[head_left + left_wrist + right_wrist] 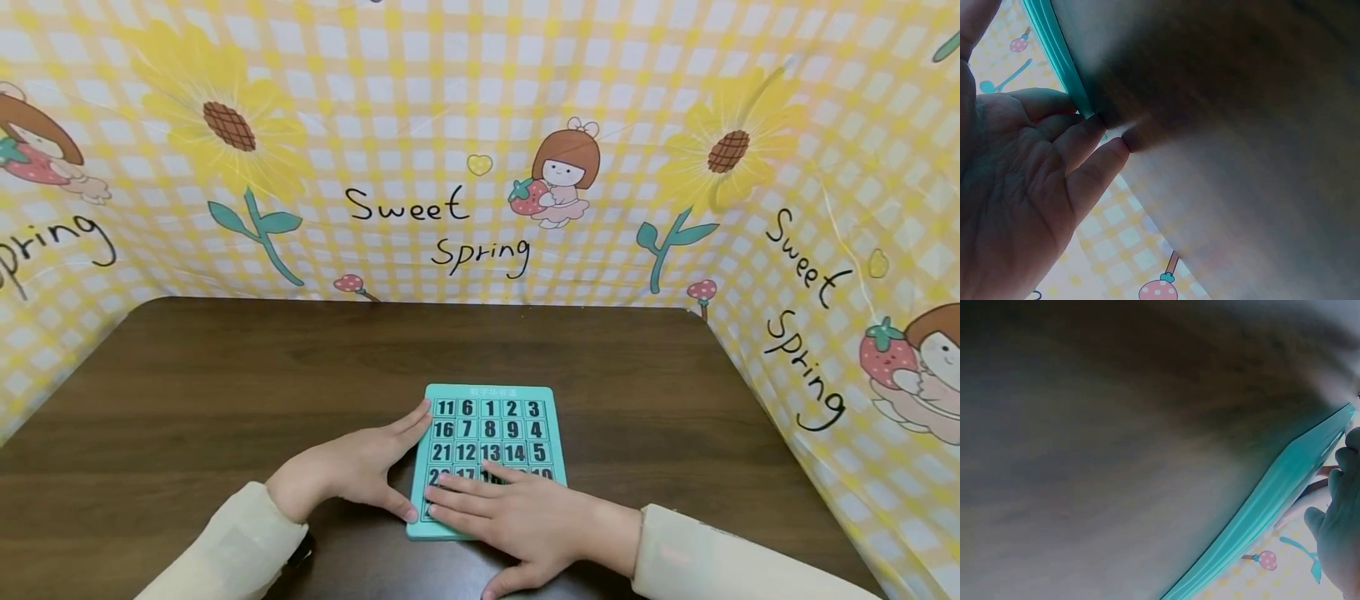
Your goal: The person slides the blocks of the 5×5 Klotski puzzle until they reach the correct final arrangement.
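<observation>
A turquoise number slide puzzle (491,391) lies flat on the table, black-numbered tiles in its frame. Its top row reads 11, 6, 1, 2, 3; the second 16, 7, 8, 9, 4; the third 21, 12, 13, 14, 5. My left hand (358,468) braces the left edge, fingertips near the upper corner and thumb at the lower one. Over the lower rows rests my right hand (525,518), its fingers stretched out, hiding most tiles there. The left wrist view shows fingertips at the frame's side (1057,56); the right wrist view shows its edge (1272,487).
The dark wooden table (315,358) reaches back to a yellow checked cloth (420,100) printed with flowers and "Sweet Spring". That cloth rises behind the table and along both sides.
</observation>
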`<state>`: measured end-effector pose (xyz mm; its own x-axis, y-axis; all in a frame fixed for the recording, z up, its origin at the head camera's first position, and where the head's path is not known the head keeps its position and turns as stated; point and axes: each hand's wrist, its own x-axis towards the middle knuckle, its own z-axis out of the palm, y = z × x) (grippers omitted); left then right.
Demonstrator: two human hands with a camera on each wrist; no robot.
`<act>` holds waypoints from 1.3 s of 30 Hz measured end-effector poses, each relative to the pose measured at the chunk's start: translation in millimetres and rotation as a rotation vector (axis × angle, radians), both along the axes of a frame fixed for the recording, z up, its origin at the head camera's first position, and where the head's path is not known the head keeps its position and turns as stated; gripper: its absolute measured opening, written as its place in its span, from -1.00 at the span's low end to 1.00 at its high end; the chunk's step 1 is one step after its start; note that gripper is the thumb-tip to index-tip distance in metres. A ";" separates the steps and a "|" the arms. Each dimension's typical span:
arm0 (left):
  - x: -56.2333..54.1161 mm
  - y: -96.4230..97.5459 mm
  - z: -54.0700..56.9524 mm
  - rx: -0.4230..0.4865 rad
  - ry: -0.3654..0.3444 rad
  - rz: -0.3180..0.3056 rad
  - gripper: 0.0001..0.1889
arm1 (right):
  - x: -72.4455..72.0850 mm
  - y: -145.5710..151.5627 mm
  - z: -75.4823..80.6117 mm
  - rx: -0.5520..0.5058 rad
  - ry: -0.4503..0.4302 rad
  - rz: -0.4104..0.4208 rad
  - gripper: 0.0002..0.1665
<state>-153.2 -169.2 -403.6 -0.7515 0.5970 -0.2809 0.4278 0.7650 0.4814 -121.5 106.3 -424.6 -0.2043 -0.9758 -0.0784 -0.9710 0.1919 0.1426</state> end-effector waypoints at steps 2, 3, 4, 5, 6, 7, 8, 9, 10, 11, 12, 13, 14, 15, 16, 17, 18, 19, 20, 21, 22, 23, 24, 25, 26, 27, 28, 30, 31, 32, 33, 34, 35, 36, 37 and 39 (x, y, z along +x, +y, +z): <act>-0.2 0.9 0.1 -0.004 0.003 -0.006 0.32 | -0.4 -3.0 0.7 0.011 -0.012 0.001 0.10; -0.5 1.3 0.1 -0.005 0.003 -0.008 0.32 | -0.4 -3.7 1.0 0.016 -0.013 0.000 0.10; -0.6 1.6 0.2 -0.006 0.004 -0.010 0.32 | -0.5 -4.1 1.5 0.021 -0.013 -0.001 0.10; -0.8 1.8 0.2 -0.007 0.004 -0.010 0.32 | -0.4 -4.1 1.8 0.025 -0.013 -0.002 0.10; -1.0 1.9 0.2 -0.009 0.005 -0.010 0.32 | -0.3 -3.8 2.1 0.029 -0.011 -0.003 0.10; -1.2 2.0 0.2 -0.010 0.005 -0.008 0.32 | -0.3 -3.2 2.6 0.032 -0.014 -0.005 0.10; -1.3 2.1 0.1 -0.010 0.003 -0.006 0.31 | 0.0 -2.1 2.9 0.033 -0.015 -0.007 0.10; -1.4 2.1 0.0 -0.009 0.003 -0.004 0.31 | 0.3 -0.7 3.2 0.033 -0.019 -0.010 0.10; -1.3 2.2 0.0 -0.009 0.002 -0.002 0.31 | 0.7 1.1 3.5 0.031 -0.023 -0.013 0.10; -1.1 2.1 0.1 -0.005 0.002 -0.005 0.31 | 1.2 3.3 3.3 0.030 -0.026 -0.018 0.10; -0.8 2.0 -0.1 -0.004 0.004 -0.005 0.31 | 1.5 5.9 2.6 0.028 -0.031 -0.023 0.10; -0.6 2.1 -0.1 -0.002 0.003 -0.006 0.31 | 2.0 8.6 1.9 0.027 -0.037 -0.028 0.10; -0.2 2.1 0.6 0.001 0.004 -0.009 0.31 | 2.4 11.7 1.2 0.025 -0.041 -0.033 0.10; 0.1 2.2 0.9 0.002 0.004 -0.010 0.32 | 2.7 14.8 0.5 0.024 -0.042 -0.038 0.10; 0.3 2.2 1.2 0.002 0.006 -0.013 0.32 | 3.0 17.7 -0.2 0.023 -0.039 -0.043 0.10; 0.4 2.1 1.3 0.005 0.008 -0.017 0.32 | 3.4 20.7 -0.6 0.022 -0.037 -0.048 0.11; 0.5 2.1 1.4 0.004 0.010 -0.017 0.32 | 3.7 23.4 -0.8 0.020 -0.036 -0.052 0.11; 0.5 2.2 1.9 0.003 0.007 -0.018 0.32 | 4.0 25.7 -0.7 0.020 -0.033 -0.055 0.11; 0.9 2.1 2.3 0.004 0.008 -0.020 0.32 | 4.2 27.8 -0.4 0.019 -0.031 -0.057 0.11; 0.8 1.9 1.8 0.003 0.006 -0.017 0.32 | 4.3 29.5 -0.2 0.016 -0.027 -0.058 0.11; 1.1 1.7 1.8 0.003 0.005 -0.017 0.32 | 4.3 30.6 0.1 0.014 -0.024 -0.057 0.11; 1.3 1.5 1.8 0.003 0.003 -0.015 0.32 | 4.1 31.3 0.3 0.012 -0.025 -0.057 0.11; 1.7 1.5 1.9 0.002 0.003 -0.015 0.32 | 3.6 31.4 0.3 0.008 -0.022 -0.056 0.11; 1.8 1.1 2.4 0.000 0.004 -0.015 0.32 | 2.7 30.6 0.5 0.003 -0.023 -0.054 0.10; 1.6 0.7 2.3 0.000 0.004 -0.015 0.32 | 1.6 29.2 1.0 -0.003 -0.024 -0.052 0.11; 1.5 0.4 2.0 -0.001 0.003 -0.014 0.32 | 0.4 27.5 1.5 -0.009 -0.025 -0.051 0.11; 1.5 0.2 2.1 -0.001 0.003 -0.014 0.32 | -1.0 25.2 1.8 -0.013 -0.024 -0.050 0.11; 1.1 0.1 1.8 0.001 0.003 -0.015 0.32 | -4.0 20.2 2.5 -0.019 -0.032 -0.052 0.11; 0.9 0.1 1.6 0.000 -0.001 -0.012 0.32 | -5.5 17.3 2.8 -0.022 -0.039 -0.053 0.11; 0.8 0.2 1.2 0.001 -0.006 -0.008 0.32 | -6.9 14.5 3.0 -0.023 -0.045 -0.055 0.11; 0.9 0.3 1.4 0.003 -0.008 -0.007 0.31 | -8.2 11.7 3.0 -0.022 -0.054 -0.059 0.11; 0.9 0.4 1.5 0.002 -0.011 -0.004 0.31 | -9.5 9.0 2.9 -0.020 -0.061 -0.065 0.11; 1.1 0.5 1.8 0.003 -0.014 -0.003 0.31 | -10.5 6.4 3.0 -0.017 -0.070 -0.072 0.11; 1.2 0.5 1.8 0.004 -0.017 -0.002 0.31 | -11.4 4.2 3.1 -0.015 -0.077 -0.079 0.11; 1.3 0.5 2.2 0.004 -0.017 -0.003 0.31 | -12.1 2.2 3.3 -0.012 -0.083 -0.086 0.12; 1.7 0.5 3.2 0.006 -0.014 -0.010 0.31 | -13.0 -0.7 3.7 -0.002 -0.096 -0.100 0.12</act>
<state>-151.6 -168.7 -400.4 -0.7415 0.6059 -0.2881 0.4282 0.7580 0.4921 -134.5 105.6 -420.8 -0.2919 -0.9512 -0.0998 -0.9563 0.2883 0.0495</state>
